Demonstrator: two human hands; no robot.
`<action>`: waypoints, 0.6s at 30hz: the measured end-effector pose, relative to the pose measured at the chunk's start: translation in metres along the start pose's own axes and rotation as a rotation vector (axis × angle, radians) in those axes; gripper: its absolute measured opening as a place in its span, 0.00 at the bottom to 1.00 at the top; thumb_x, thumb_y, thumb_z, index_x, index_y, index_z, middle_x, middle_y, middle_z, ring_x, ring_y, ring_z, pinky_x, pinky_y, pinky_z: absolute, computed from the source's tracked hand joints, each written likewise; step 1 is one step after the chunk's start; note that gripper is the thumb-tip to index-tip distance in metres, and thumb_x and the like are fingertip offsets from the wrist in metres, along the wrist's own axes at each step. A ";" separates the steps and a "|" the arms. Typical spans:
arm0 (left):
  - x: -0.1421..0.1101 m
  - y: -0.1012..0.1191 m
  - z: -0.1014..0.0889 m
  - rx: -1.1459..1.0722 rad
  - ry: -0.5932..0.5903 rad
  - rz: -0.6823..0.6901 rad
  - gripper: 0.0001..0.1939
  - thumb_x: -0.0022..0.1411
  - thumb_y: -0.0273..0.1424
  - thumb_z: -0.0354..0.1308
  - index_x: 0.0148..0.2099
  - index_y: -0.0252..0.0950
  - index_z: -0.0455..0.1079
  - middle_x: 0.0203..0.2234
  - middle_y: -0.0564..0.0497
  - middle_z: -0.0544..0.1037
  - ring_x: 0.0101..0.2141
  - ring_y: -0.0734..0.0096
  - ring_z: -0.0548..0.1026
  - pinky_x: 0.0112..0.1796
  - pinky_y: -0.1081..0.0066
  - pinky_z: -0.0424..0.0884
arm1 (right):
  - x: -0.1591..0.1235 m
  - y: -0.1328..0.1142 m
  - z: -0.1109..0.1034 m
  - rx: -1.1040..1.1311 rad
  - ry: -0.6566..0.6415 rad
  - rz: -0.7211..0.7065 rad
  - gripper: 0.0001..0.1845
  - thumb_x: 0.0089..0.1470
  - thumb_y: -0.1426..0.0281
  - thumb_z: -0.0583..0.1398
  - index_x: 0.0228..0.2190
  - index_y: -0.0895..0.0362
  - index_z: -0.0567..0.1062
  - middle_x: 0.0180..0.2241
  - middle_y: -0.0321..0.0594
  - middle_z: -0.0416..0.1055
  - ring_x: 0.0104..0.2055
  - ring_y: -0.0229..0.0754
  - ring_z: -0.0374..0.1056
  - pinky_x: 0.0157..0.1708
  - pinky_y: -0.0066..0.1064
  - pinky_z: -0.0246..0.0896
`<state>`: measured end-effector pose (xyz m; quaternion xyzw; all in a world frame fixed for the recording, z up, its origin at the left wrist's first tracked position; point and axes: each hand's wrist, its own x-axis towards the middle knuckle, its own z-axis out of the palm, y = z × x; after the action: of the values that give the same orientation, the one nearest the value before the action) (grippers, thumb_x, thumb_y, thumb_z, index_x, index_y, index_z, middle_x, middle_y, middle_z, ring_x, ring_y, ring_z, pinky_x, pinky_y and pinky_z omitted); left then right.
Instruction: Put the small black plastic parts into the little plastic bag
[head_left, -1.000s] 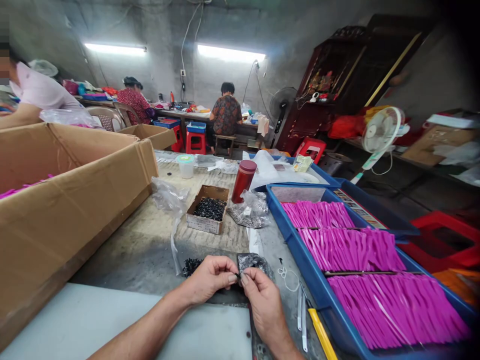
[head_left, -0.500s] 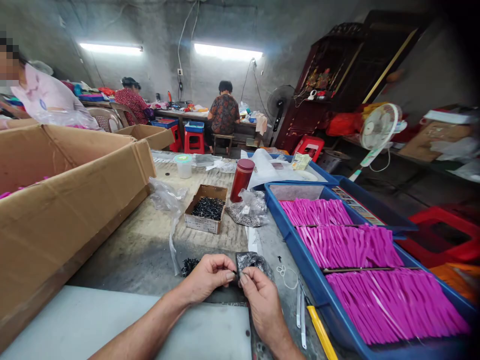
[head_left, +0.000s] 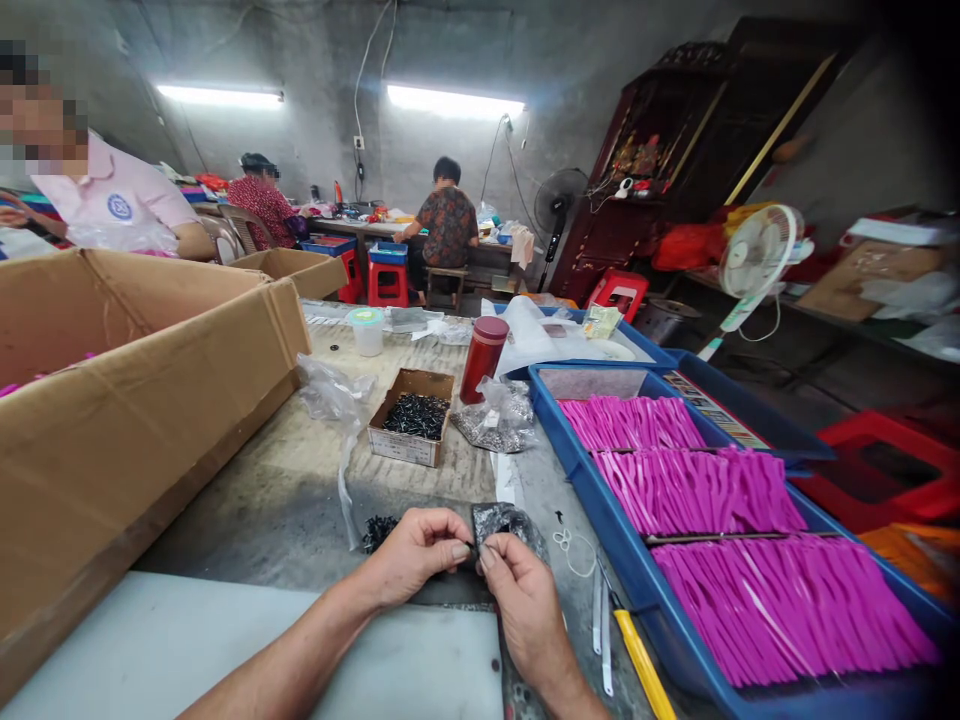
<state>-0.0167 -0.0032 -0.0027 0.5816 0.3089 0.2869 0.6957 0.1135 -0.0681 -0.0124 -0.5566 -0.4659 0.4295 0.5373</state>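
My left hand (head_left: 426,552) is closed in a pinch, with a tiny dark piece at its fingertips. Close beside it, my right hand (head_left: 519,590) pinches at the same spot, thumb against forefinger. The dark piece is too small to name, and the fingers cover most of it. Just behind my left hand lies a pile of small black parts (head_left: 379,532). A clear plastic bag (head_left: 510,522) with a dark look sits behind my right hand. Farther back stands a small cardboard box (head_left: 405,449) of black, pin-like parts.
On the right, a blue tray (head_left: 600,545) holds rows of magenta strips (head_left: 787,605). A yellow-handled tool (head_left: 641,665) lies beside it. A large cardboard box (head_left: 150,420) stands left. Behind are a red canister (head_left: 484,360) and a lidded tub (head_left: 367,333). Co-workers sit beyond.
Both my hands stay almost where they were, still pinching. The co-worker at the left has leaned further into view, and the one at the back has stretched an arm out to the left.
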 end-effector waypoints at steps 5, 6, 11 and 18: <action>-0.001 0.001 0.000 0.060 -0.002 0.009 0.09 0.47 0.32 0.57 0.26 0.30 0.66 0.16 0.57 0.63 0.19 0.80 0.58 0.23 0.79 0.55 | 0.000 0.000 0.000 -0.004 0.017 -0.010 0.11 0.45 0.64 0.54 0.19 0.58 0.64 0.17 0.31 0.55 0.21 0.34 0.50 0.20 0.24 0.49; -0.001 0.002 0.000 0.076 -0.002 0.015 0.08 0.47 0.32 0.56 0.26 0.30 0.66 0.16 0.57 0.63 0.20 0.80 0.58 0.23 0.79 0.55 | 0.001 0.000 0.000 -0.009 0.019 -0.016 0.11 0.46 0.64 0.54 0.19 0.58 0.65 0.17 0.31 0.55 0.21 0.34 0.51 0.21 0.24 0.50; -0.002 0.004 0.000 0.188 0.011 0.065 0.06 0.48 0.30 0.55 0.25 0.31 0.66 0.18 0.56 0.63 0.21 0.79 0.58 0.24 0.79 0.55 | 0.001 -0.002 -0.001 -0.039 0.035 -0.028 0.10 0.45 0.65 0.54 0.19 0.58 0.65 0.17 0.31 0.56 0.21 0.34 0.51 0.21 0.24 0.50; -0.002 0.007 0.001 0.284 0.015 0.101 0.06 0.49 0.28 0.53 0.25 0.31 0.68 0.18 0.55 0.65 0.23 0.77 0.60 0.26 0.78 0.58 | 0.000 0.000 -0.003 -0.112 0.008 -0.038 0.11 0.47 0.65 0.53 0.19 0.58 0.65 0.17 0.31 0.55 0.21 0.34 0.51 0.21 0.24 0.50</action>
<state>-0.0171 -0.0041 0.0042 0.6867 0.3221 0.2794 0.5887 0.1165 -0.0689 -0.0121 -0.5784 -0.4976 0.3904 0.5151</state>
